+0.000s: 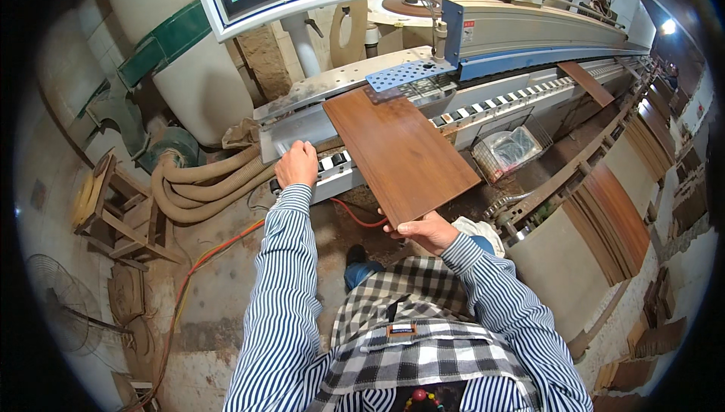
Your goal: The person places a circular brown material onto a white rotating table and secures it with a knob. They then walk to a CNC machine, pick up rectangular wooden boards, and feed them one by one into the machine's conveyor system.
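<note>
Workshop floor [219, 299] underfoot, long machine [540, 34] ahead, we seem to be aligning the brown panel [404, 155] lying partly across it, next calling for level guiding, right grip [432, 233] pinching the near edge, left grip [298, 164] of unclear hold.

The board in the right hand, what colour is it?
The board is reddish brown with wood grain; see the head view.

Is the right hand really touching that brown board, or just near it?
Touching. The head view shows the right hand at the near corner of the brown board, thumb and fingers meeting its edge.
</note>
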`<state>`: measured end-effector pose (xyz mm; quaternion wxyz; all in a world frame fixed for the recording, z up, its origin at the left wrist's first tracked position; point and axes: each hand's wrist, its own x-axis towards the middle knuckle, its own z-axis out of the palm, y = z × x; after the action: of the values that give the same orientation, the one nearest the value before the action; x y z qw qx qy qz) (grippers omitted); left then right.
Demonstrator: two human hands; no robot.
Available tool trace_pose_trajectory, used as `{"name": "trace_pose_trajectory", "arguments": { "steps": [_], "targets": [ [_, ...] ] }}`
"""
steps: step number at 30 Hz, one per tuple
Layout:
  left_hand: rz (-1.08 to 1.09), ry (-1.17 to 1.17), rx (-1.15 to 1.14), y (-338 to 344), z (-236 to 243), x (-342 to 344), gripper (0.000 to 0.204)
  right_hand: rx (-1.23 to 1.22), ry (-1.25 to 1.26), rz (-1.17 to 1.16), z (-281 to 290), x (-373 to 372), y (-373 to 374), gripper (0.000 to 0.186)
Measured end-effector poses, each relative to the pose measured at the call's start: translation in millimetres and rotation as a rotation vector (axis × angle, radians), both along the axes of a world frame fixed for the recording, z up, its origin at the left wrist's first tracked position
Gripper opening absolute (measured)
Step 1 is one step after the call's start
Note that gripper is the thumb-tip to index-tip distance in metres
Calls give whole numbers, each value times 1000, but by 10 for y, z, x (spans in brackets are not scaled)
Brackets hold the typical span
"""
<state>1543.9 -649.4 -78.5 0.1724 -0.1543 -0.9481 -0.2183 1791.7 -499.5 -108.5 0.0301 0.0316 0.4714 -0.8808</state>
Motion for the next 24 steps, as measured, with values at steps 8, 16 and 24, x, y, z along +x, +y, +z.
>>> {"name": "trace_pose_trajectory", "arguments": {
  "steps": [8, 16, 24],
  "targets": [
    [-1, -11, -11, -6, 1, 15, 34, 233, 3, -160, -131, -132, -90, 42],
    [0, 15, -22, 7, -24, -4, 33, 279, 103, -326, -234, -66, 13, 34],
    [-7, 24, -26, 3, -39, -19, 34, 241, 98, -461, -282, 88, 331, 28]
  ]
}}
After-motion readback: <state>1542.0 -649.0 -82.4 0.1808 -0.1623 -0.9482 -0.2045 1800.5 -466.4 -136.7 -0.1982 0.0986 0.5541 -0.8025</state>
